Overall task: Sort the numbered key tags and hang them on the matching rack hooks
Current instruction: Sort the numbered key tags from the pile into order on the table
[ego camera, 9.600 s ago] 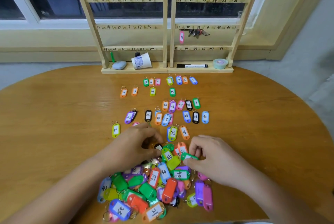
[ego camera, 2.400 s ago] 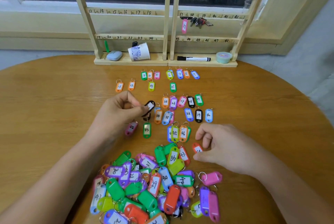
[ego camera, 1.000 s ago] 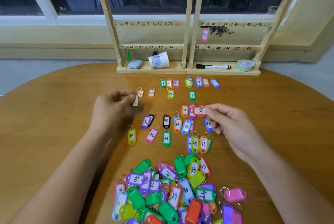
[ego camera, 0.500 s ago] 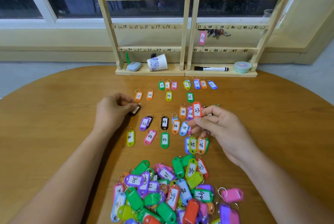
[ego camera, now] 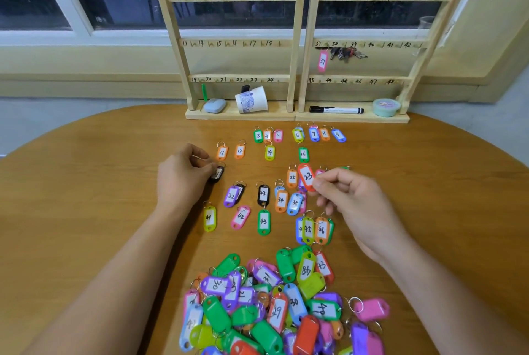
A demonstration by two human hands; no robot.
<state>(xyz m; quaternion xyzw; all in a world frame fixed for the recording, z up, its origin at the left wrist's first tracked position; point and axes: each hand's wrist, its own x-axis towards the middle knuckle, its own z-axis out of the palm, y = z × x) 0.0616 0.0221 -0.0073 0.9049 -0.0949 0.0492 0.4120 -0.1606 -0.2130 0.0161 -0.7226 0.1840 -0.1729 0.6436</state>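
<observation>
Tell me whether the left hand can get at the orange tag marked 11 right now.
Probably yes. The orange tag 11 lies uncovered just beyond the left hand, nothing between them. That hand pinches a black tag, though, so it would likely set that down first.

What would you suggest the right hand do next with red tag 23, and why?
Probably lay the red tag 23 on the bare table between the black tag and the orange tag 25. The right hand pinches it at that row, the laid-out tags run in number order, and that spot is free.
</observation>
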